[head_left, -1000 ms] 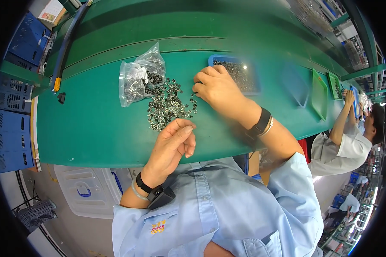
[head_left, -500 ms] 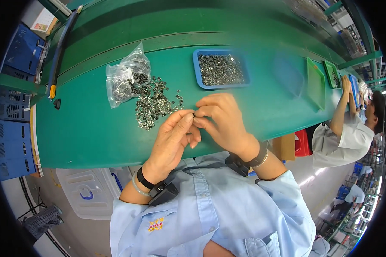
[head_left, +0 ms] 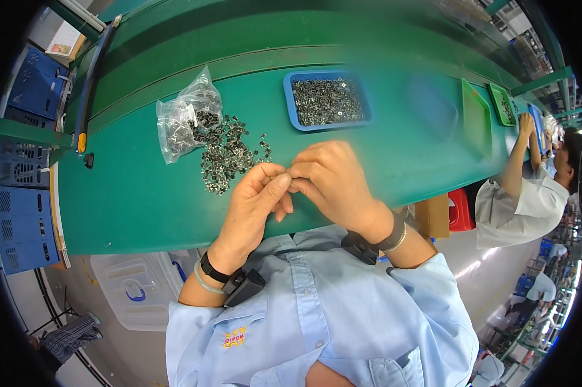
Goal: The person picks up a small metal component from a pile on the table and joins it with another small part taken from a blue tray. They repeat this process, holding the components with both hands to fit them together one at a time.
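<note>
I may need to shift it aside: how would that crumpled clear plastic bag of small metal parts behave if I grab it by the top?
The crumpled clear plastic bag looks thin and floppy, so it would probably sag rather than hold shape. Its mouth seems open toward the loose pile of small metal parts, so lifting might spill more. The parts inside likely make it heavy for its size.

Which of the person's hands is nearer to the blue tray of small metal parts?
The right hand is nearer: it sits just below the blue tray. The left hand is lower and further left, closer to the loose pile of parts.
</note>
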Available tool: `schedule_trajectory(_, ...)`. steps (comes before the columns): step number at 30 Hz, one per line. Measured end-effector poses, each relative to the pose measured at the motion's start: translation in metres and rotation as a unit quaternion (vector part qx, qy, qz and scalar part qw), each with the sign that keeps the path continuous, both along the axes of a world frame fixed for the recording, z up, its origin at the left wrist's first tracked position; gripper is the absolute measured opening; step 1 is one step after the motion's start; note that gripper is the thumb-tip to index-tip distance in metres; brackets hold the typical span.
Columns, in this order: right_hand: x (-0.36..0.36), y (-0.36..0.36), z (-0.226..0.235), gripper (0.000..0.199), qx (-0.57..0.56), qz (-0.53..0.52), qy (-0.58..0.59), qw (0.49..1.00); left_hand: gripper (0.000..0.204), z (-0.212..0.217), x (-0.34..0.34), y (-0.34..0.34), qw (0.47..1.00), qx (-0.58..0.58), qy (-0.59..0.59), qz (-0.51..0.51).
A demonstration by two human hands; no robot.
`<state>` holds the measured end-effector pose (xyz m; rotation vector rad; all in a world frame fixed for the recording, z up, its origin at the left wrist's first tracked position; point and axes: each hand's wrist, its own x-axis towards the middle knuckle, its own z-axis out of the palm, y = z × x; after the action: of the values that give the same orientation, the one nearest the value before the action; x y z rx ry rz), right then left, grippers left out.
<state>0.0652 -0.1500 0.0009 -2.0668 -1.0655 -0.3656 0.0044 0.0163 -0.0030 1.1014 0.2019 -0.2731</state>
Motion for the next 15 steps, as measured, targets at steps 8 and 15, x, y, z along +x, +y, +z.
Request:
schedule_trajectory(8, -0.0017, 0.0029, -0.0030, 0.023, 0.021, 0.002, 0.066, 0.998, 0.021, -0.0055, 0.0014, 0.0099, 0.992, -0.121, 0.025, -0.025)
schedule_trajectory(15, -0.0011, 0.0027, 0.0032, 0.023, -0.033, 0.003, -0.005, 0.999, 0.020, -0.0047, -0.0006, 0.0099, 0.998, -0.047, 0.019, -0.028)
